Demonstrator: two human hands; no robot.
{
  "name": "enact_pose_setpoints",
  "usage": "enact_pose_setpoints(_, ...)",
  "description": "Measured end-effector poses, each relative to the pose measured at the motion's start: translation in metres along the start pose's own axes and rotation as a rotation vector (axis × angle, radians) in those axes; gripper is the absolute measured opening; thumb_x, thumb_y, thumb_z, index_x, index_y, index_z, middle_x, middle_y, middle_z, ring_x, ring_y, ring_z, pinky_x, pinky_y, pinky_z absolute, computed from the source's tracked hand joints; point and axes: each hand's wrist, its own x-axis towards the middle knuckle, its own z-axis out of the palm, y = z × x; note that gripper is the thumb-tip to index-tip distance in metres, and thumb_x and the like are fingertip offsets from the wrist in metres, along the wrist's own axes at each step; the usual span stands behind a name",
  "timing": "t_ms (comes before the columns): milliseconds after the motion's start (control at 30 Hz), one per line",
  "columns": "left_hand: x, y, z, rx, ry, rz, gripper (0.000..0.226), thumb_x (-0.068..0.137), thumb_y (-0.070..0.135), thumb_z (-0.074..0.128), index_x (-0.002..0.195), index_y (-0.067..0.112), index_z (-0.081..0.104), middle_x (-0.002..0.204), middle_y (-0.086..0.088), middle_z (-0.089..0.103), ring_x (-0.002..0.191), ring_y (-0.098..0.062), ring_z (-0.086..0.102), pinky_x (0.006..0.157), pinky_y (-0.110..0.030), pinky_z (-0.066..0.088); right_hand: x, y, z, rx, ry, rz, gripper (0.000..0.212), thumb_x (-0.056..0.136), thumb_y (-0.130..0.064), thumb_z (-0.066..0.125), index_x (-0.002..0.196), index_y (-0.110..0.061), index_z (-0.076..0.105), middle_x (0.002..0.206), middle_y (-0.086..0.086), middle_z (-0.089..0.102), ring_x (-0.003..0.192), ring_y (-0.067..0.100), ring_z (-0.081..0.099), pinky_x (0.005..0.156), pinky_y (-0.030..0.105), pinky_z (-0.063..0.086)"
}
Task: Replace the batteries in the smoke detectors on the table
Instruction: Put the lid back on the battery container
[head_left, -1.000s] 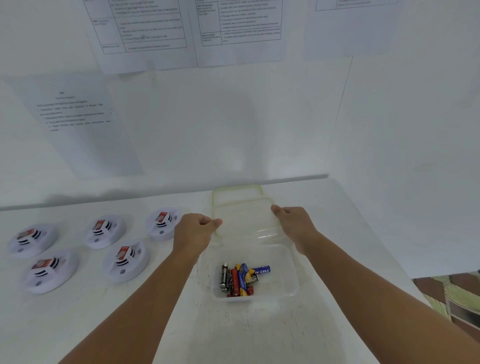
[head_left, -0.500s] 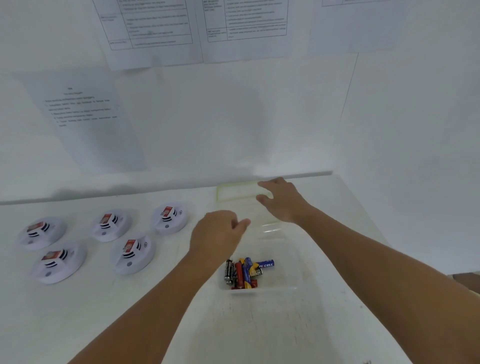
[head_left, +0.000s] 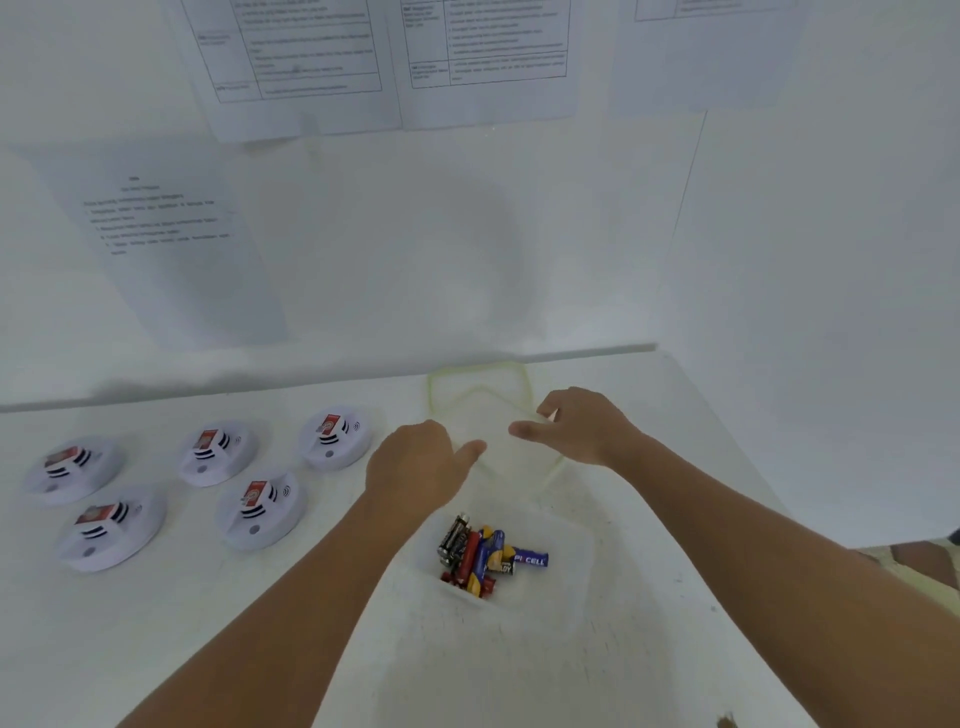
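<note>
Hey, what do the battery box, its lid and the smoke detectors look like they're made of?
Battery box: clear, slightly frosted plastic; the batteries show through. Lid: translucent plastic with a pale green rim, probably a seal. Smoke detectors: smooth white moulded plastic, seemingly matte, with red labels.

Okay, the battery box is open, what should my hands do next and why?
Probably bring the left hand over to the nearest smoke detector to open it: the lid lies off behind the box, batteries are exposed, and all five detectors look untouched.
</note>
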Motion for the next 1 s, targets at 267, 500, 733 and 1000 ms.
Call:
enact_pose_setpoints(267, 0.024, -0.010, 0.010, -0.584, -0.048, -0.143, 0.043, 0.087, 0.044, 0.078, 0.086, 0.001, 0.073, 0.091, -0.009, 0.076, 0.078, -0.022, 0.069, 0.075, -0.033, 0.050, -0.034, -0.001, 0.022, 0.506, 0.132, 0.130, 0.054, 0.077, -0.061, 0.080, 0.077, -0.015, 0.050, 0.076, 0.006, 0.048, 0.071, 0.021, 0.045, 0.068, 0.033, 0.038)
enact_pose_setpoints(500, 0.027, -0.003, 0.013, -0.725, -0.039, -0.235, 0.026, 0.087, 0.031, 0.082, 0.087, 0.006, 0.074, 0.097, -0.006, 0.074, 0.097, -0.022, 0.069, 0.085, -0.036, 0.053, -0.038, -0.003, 0.032, 0.707, 0.175, 0.210, 0.052, 0.073, -0.054, 0.086, 0.079, -0.017, 0.051, 0.076, 0.007, 0.047, 0.071, 0.021, 0.044, 0.070, 0.035, 0.042)
enact_pose_setpoints(733, 0.034, -0.001, 0.017, -0.895, -0.105, -0.319, 0.023, 0.086, 0.023, 0.083, 0.095, 0.005, 0.072, 0.107, -0.010, 0.071, 0.112, -0.026, 0.064, 0.092, -0.036, 0.046, -0.038, -0.003, 0.028, 0.820, 0.117, 0.252, 0.049, 0.076, -0.041, 0.089, 0.081, -0.013, 0.049, 0.079, 0.009, 0.043, 0.073, 0.022, 0.041, 0.064, 0.020, 0.043)
enact_pose_setpoints(1000, 0.036, -0.022, 0.003, -0.832, -0.195, -0.242, 0.058, 0.085, 0.040, 0.081, 0.128, 0.015, 0.051, 0.127, -0.009, 0.057, 0.117, -0.026, 0.057, 0.092, -0.037, 0.047, -0.030, 0.004, 0.026, 0.783, 0.033, 0.198, 0.038, 0.098, -0.039, 0.067, 0.127, -0.015, 0.070, 0.130, 0.001, 0.067, 0.124, 0.021, 0.058, 0.096, 0.031, 0.043)
